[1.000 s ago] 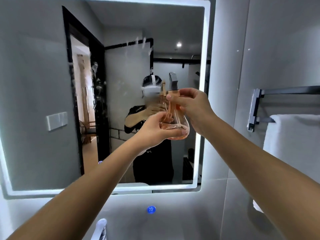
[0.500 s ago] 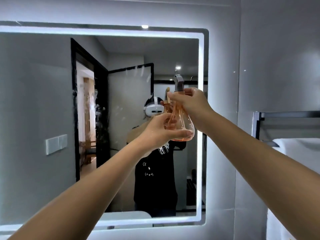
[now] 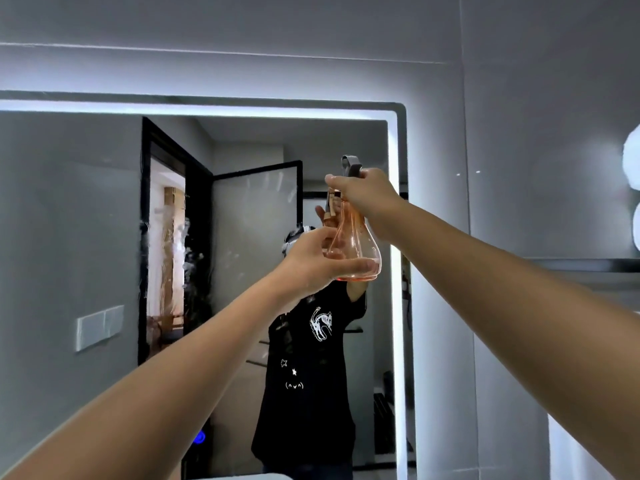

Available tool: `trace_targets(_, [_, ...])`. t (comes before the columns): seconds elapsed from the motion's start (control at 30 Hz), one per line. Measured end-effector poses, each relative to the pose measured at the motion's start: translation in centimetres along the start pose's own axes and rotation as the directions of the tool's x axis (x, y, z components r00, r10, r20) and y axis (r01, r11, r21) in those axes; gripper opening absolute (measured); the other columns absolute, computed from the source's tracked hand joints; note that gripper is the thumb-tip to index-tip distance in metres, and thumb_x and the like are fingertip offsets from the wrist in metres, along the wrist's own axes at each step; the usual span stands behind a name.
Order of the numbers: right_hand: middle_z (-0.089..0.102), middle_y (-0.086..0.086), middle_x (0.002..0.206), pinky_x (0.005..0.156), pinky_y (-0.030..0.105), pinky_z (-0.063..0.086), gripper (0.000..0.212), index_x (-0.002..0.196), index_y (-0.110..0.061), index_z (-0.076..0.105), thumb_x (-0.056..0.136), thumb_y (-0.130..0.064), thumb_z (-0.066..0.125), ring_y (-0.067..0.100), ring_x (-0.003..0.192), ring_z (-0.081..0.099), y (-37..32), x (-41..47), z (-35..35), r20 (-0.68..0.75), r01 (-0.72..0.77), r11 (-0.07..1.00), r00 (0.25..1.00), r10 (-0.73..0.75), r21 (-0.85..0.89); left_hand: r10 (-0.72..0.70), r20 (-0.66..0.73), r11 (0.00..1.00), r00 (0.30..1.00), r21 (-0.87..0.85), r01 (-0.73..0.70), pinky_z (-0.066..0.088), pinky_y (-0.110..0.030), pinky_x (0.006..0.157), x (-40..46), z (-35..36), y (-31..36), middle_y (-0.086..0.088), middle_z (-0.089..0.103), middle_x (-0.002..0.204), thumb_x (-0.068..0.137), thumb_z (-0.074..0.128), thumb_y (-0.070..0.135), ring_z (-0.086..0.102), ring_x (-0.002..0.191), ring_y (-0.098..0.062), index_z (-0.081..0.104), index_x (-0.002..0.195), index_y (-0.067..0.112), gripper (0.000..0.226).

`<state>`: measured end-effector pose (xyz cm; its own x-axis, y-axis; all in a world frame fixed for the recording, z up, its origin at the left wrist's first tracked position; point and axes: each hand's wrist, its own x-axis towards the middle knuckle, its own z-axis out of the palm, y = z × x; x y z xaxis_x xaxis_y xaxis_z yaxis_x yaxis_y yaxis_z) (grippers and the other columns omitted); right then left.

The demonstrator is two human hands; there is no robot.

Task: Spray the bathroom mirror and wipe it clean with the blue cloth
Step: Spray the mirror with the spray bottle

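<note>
Spraying step in hand: left hand (image 3: 311,263) cups the base of the pink spray bottle (image 3: 356,251), right hand (image 3: 367,195) clamps its neck at the trigger, up near the mirror (image 3: 86,220)'s right edge; droplets streak mid-glass, apparently; next, aim and squeeze; the blue cloth isn't visible.

The mirror (image 3: 86,209) is a wall-mounted rectangle with rounded corners and a lit white band along its top and right edges. Streaks and spots of spray mark the glass at about 9 o'clock from the bottle. The spray bottle (image 3: 353,251) is clear orange-tinted glass, pear-shaped, with a narrow neck and a grey trigger head at 12 o'clock. It stands upright in the air before the mirror's right side, a shallow layer of liquid in its base. No blue cloth can be seen.
</note>
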<state>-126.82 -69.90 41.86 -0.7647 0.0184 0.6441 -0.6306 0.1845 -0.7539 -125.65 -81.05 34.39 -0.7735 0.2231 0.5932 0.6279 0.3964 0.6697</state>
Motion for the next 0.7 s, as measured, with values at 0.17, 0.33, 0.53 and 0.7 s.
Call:
trace_targets(0.17, [0.06,0.008,0.089,0.044,0.018,0.05,0.021,0.096,-0.009,0.059,0.091,-0.029,0.063,0.016,0.063,0.06,-0.9,0.6,0.2,-0.082,-0.028,0.998,0.996,0.032,0.05,0.046,-0.017,0.999,0.999,-0.01,-0.046,0.048,-0.023,0.085,0.1,0.5,0.4,0.015,0.063,0.102,0.07,0.084,0.03,0.06,0.096,-0.001,0.053,0.11,0.027,0.05])
trace_targets(0.33, [0.06,0.004,0.085,0.045,0.018,0.044,0.018,0.095,-0.01,0.059,0.092,-0.028,0.061,0.011,0.063,0.058,-1.2,1.0,0.1,-0.126,0.006,1.0,0.992,-0.003,0.026,0.052,-0.034,0.999,0.998,0.007,-0.051,0.05,-0.028,0.09,0.2,0.8,0.6,0.009,0.064,0.109,0.069,0.085,0.031,0.062,0.098,-0.006,0.053,0.113,0.026,0.055])
trace_targets(0.53, [0.051,0.001,0.069,0.05,0.02,0.038,0.026,0.073,-0.014,0.051,0.095,-0.026,0.058,0.009,0.056,0.049,-0.7,1.0,0.0,-0.19,0.044,0.997,0.98,-0.055,-0.064,0.042,-0.042,0.998,0.998,0.05,-0.04,0.048,-0.031,0.096,0.5,1.0,0.3,0.006,0.064,0.117,0.061,0.087,0.042,0.062,0.104,-0.011,0.053,0.128,0.017,0.079])
trace_targets(0.7, [0.061,0.004,0.073,0.048,0.018,0.038,0.026,0.073,-0.014,0.055,0.095,-0.028,0.056,0.008,0.055,0.054,-0.7,0.9,-0.2,-0.226,0.08,0.993,0.969,-0.097,-0.085,0.045,-0.034,0.997,0.998,0.06,-0.043,0.052,-0.034,0.095,0.6,1.4,0.5,0.007,0.065,0.114,0.06,0.087,0.046,0.063,0.102,-0.009,0.054,0.128,0.019,0.08])
